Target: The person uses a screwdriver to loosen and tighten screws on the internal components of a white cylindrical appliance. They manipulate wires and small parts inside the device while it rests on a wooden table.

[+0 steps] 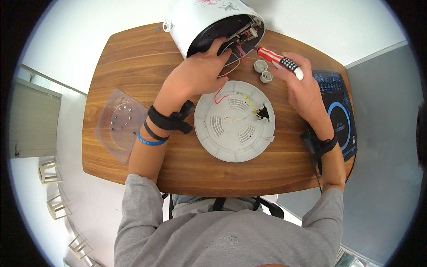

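A white rice cooker (178, 30) with a flower pattern lies on its side at the far edge of the table, its dark underside facing me. My left hand (195, 71) reaches into that opening with fingers apart, touching the inside near the wiring; some fingertips are hidden. My right hand (301, 84) is closed around a screwdriver (280, 61) with a red, white and black handle, which points toward the cooker's rim. Below lies the round, pale base cover (207, 142), vented, with a black power socket (263, 112) and a yellow wire. A red wire (218, 95) crosses its upper edge.
Two small white round parts (260, 66) stand beside the base cover. At the left, a clear plastic tray (113, 138) holds several small screws. A black induction cooktop (339, 115) occupies the table's right edge. Several stools (55, 207) stand on the floor at left.
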Tool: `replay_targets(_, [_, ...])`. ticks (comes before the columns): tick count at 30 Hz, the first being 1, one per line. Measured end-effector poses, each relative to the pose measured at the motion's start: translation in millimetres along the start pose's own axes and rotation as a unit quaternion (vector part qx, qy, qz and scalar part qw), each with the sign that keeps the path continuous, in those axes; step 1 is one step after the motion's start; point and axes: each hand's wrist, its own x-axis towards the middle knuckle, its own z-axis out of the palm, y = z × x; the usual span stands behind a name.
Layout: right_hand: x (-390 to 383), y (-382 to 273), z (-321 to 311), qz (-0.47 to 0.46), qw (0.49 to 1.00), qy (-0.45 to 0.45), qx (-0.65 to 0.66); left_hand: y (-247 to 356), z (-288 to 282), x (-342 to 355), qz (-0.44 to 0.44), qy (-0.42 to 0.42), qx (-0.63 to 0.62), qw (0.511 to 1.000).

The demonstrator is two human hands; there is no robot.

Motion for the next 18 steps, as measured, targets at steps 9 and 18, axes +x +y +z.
replay_targets(9, [1.1,-4.3,-1.3,-0.053,0.998,-0.011,0.039,0.5,-0.6,0.0,-0.002,-0.003,-0.010,1.000])
replay_targets(18, [1.8,-4.7,-2.9,0.118,0.991,-0.056,0.006,-1.5,2.1,-0.5,-0.003,0.008,0.006,1.000])
